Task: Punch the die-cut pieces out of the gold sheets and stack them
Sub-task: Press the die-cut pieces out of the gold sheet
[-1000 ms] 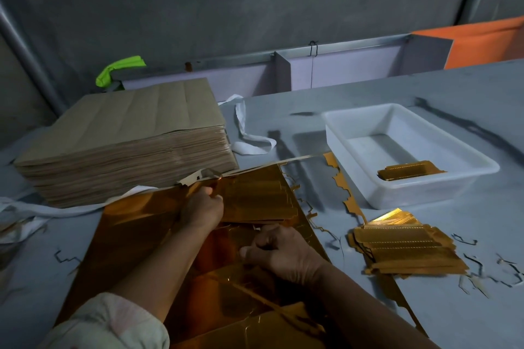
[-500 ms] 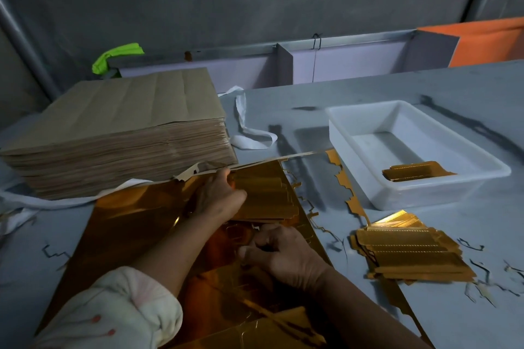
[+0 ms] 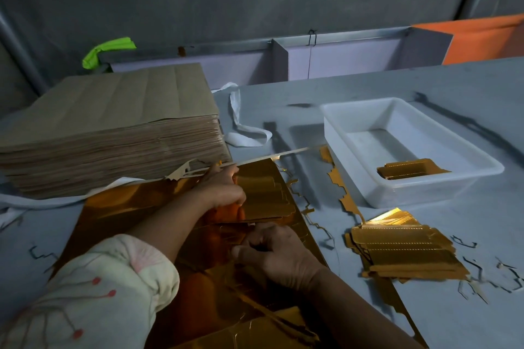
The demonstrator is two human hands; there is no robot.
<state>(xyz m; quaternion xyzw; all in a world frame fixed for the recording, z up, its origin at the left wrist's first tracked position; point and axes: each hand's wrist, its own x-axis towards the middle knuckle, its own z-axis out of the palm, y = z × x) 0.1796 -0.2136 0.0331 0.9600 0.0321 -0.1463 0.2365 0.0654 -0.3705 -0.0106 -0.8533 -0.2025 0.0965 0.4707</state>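
A large gold sheet (image 3: 119,207) lies in front of me on the grey table. My left hand (image 3: 224,190) grips a die-cut gold piece (image 3: 263,198) at the sheet's far right corner, thumb under its near edge. My right hand (image 3: 272,252), fingers curled, pinches the sheet just below that piece. A stack of punched gold pieces (image 3: 402,252) lies to the right on the table. More gold pieces (image 3: 405,171) rest inside the white tray (image 3: 354,133).
A thick pile of brown-backed sheets (image 3: 113,127) stands at the back left. White strapping (image 3: 243,130) curls behind the sheet. Gold offcut strips (image 3: 340,193) and thin scraps (image 3: 476,272) litter the table. A low partition (image 3: 283,56) runs along the back.
My left hand has slid right along the sheet's far edge onto the die-cut piece and now grips it. My right hand has stayed in place. The view has shifted slightly.
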